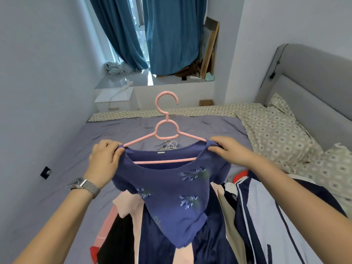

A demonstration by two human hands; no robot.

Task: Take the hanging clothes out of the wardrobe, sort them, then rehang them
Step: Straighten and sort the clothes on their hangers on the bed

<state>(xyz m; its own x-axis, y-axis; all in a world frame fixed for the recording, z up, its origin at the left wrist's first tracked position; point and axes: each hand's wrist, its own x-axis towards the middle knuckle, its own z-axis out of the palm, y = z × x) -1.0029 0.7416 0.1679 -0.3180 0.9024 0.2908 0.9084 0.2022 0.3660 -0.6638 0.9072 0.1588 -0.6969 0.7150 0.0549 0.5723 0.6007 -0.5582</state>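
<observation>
the wardrobe itself is out of view, but the clothes look already taken out: a heap of garments lies on the bed, spreading below and to the right of the pink hanger, with a few pale hanger hooks poking out just behind it. sorting seems underway, and rehanging looks barely begun, judging by how much is piled up. the blue knit top, embroidered with small light flowers, is draped on the pink hanger and held up over the heap, hook pointing upward.

both arms reach forward from the lower corners. the left hand, a watch at its wrist, pinches the top's shoulder at the hanger's left end, fingers curled over the fabric. the right hand pinches the opposite shoulder at the hanger's right end, thumb beneath and fingers on top. each grip looks to be seating a shoulder on the hanger arm, so this top is probably nearly ready to go back.
</observation>
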